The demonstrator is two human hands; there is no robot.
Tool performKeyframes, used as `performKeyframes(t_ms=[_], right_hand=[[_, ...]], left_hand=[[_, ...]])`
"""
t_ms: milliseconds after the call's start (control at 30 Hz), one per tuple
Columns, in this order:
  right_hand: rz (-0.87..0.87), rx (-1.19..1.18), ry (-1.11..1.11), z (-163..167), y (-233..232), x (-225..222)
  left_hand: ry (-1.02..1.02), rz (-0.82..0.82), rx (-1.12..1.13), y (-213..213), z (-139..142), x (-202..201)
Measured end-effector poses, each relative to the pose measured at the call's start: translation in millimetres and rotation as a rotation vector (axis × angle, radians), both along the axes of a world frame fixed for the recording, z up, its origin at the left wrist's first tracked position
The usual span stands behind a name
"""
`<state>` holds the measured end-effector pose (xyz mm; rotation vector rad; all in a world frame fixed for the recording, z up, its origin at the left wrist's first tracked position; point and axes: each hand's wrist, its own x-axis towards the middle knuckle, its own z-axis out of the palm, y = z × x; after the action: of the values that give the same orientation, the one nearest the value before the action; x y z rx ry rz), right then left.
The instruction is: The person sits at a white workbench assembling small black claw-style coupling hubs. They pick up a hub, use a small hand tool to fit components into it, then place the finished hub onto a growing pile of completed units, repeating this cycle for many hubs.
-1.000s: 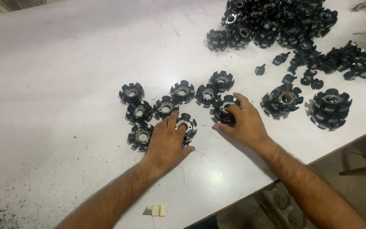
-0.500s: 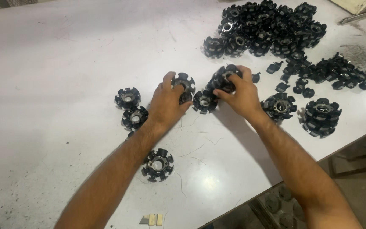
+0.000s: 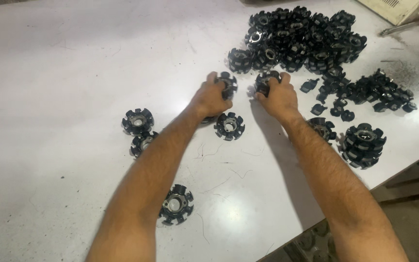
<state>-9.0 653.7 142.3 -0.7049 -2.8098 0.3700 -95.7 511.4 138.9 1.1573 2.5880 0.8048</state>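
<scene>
— Head view: where do your hands sit from the pile (image 3: pixel 299 36)?

— Both just short of its near edge. Your right hand (image 3: pixel 278 97) is nearer it; your left hand (image 3: pixel 211 97) is off to that hand's left.

— And the rotors?

— Each hand grips one. The left rotor (image 3: pixel 229 83) pokes out past your fingertips, toward the pile; the right rotor (image 3: pixel 264 80) does too.

— Fingers?

— Curled tight around each rim, not spread. Thumbs are hidden, so the grip underneath I can't tell. A loose rotor (image 3: pixel 229 125) lies just behind your left hand, away from the pile.
</scene>
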Motion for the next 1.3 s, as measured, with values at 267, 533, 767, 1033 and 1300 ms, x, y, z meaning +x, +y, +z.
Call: performKeyframes(t_ms=[267,533,767,1033,1300], right_hand=[[0.122,0.140,0.126,-36,3,24],[0.184,0.274,0.112,-75,-19,111],[-0.009,0.175,-0.033,-100,3,209],[-0.177,0.325,0.125,-111,71,231],[0.191,0.141,0.460,-106,8,216]], left_hand=[[0.065,-0.128,0.040,23,-8,-1],[0.188,-0.318,-0.023,36,-28,8],[0.245,-0.469,0.068,57,-49,39],[0.235,-0.498,0.032,73,-43,77],[0.126,-0.312,0.211,35,-23,35]])
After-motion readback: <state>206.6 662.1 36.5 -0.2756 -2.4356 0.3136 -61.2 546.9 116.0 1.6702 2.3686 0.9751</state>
